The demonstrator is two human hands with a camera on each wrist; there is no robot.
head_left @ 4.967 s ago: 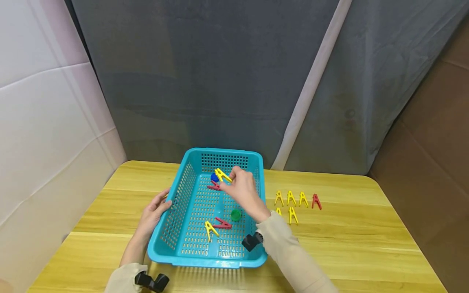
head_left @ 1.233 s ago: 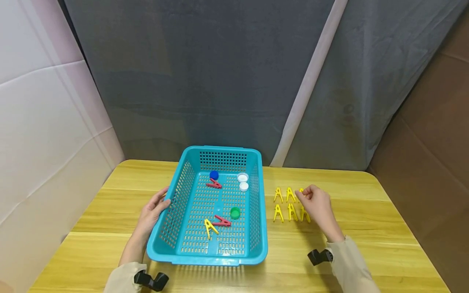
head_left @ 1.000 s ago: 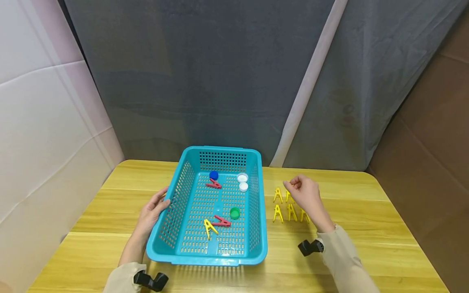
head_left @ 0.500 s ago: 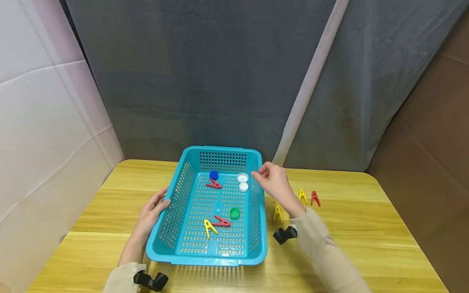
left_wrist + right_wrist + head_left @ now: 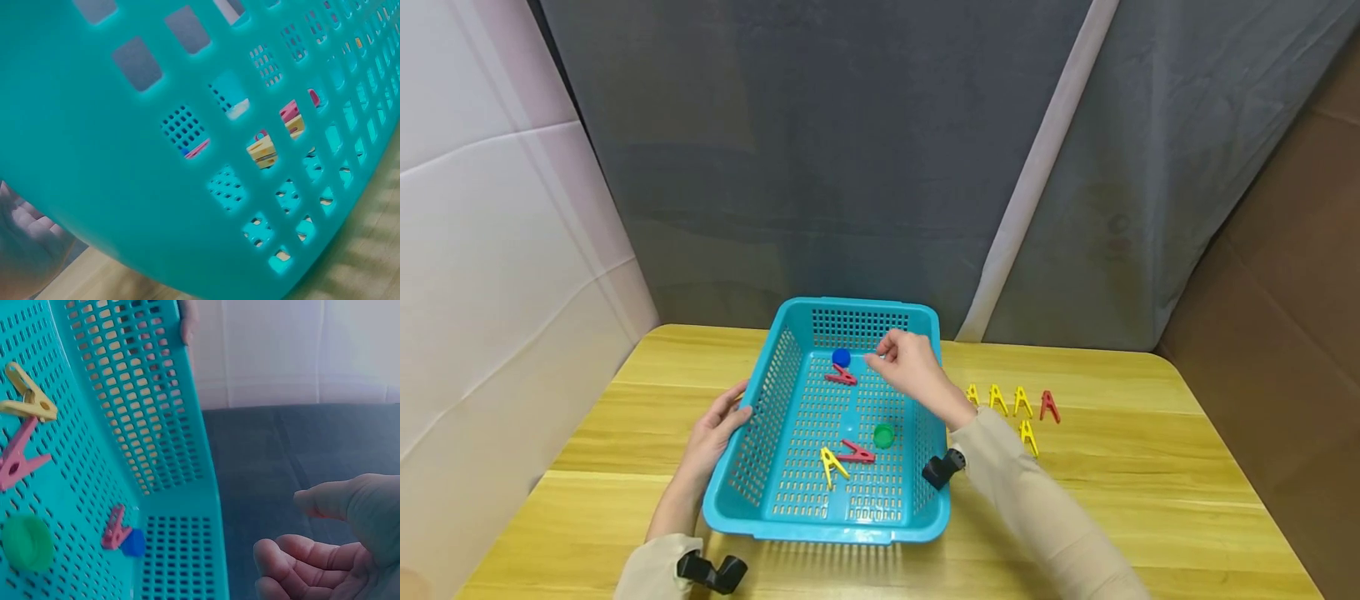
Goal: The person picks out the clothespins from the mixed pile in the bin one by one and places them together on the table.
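A turquoise plastic basket (image 5: 820,532) with perforated walls sits on the table, and my left hand (image 5: 715,429) grips its left rim, thumb over the edge. Above the far right part of the basket is my right hand (image 5: 913,367). In the right wrist view its thumb and loosely bent fingers (image 5: 312,556) stand apart with nothing between them. On the basket floor lie a yellow clothespin (image 5: 829,457), a red clothespin (image 5: 859,455) beside it, a green cap (image 5: 883,435), another red clothespin (image 5: 841,376) and a blue cap (image 5: 841,357). My right hand hides two white round caps.
Right of the basket on the wooden table (image 5: 1120,500), several yellow clothespins (image 5: 1022,403) and one red clothespin (image 5: 1048,406) are set out in rows; my right sleeve (image 5: 1022,492) covers part of the front row. A grey curtain (image 5: 850,167) hangs behind the table.
My right hand has moved left from over the yellow clothespins to above the basket, covering the white caps. Five seconds ago it held a yellow clothespin there. My left hand stays on the rim.
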